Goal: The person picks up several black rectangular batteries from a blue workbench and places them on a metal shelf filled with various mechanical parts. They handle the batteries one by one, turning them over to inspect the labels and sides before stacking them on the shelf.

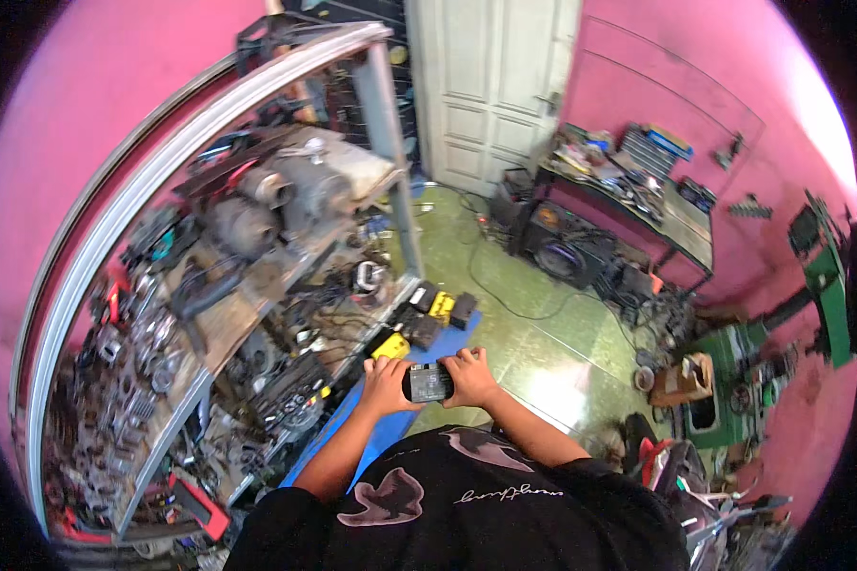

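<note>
Both my hands hold a dark phone (430, 383) sideways in front of my body, with its greyish screen turned up toward me. My left hand (387, 384) grips its left end, fingers curled behind it. At the other end my right hand (471, 377) has its fingers closed round the edge. What the screen shows is too small to tell. Just beyond my left hand, several black and yellow box-shaped batteries (442, 305) stand on a blue mat or board (465, 339) on the floor.
To the left, a metal-framed shelf (205, 381) is crowded with greasy engine parts. A workbench (686, 224) with tools stands by the pink wall, near a white door (486, 90). A cable (505, 306) crosses the green floor. Green machinery (733, 352) and a cardboard box (684, 381) are at right.
</note>
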